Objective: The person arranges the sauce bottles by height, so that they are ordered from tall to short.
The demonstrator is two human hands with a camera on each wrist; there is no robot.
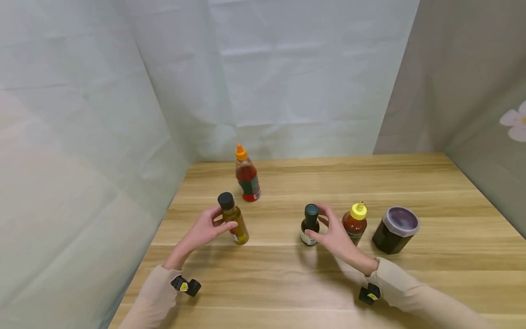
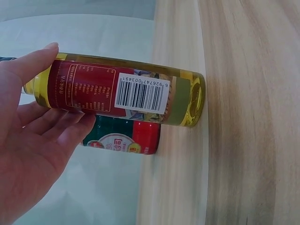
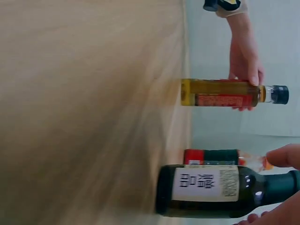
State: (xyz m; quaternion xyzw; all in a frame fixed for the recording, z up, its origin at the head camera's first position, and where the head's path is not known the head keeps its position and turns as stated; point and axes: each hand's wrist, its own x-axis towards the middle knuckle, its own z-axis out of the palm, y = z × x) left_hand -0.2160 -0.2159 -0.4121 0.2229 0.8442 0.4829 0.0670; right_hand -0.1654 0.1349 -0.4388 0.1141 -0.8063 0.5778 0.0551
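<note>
In the head view my left hand grips a bottle of golden oil with a black cap, thumb on one side and fingers round the other. Its red label and barcode face the left wrist camera, and the oil bottle stands upright close over the wood. My right hand holds a small dark green glass bottle between thumb and fingers, around its upper part. A white label marks that dark bottle in the right wrist view, where only part of the right hand shows.
Behind the oil bottle stands a red sauce bottle with an orange nozzle cap. Right of my right hand are a yellow-capped sauce bottle, partly covered by the hand, and a dark jar with a translucent lid. Pale cloth hangs behind the wooden table.
</note>
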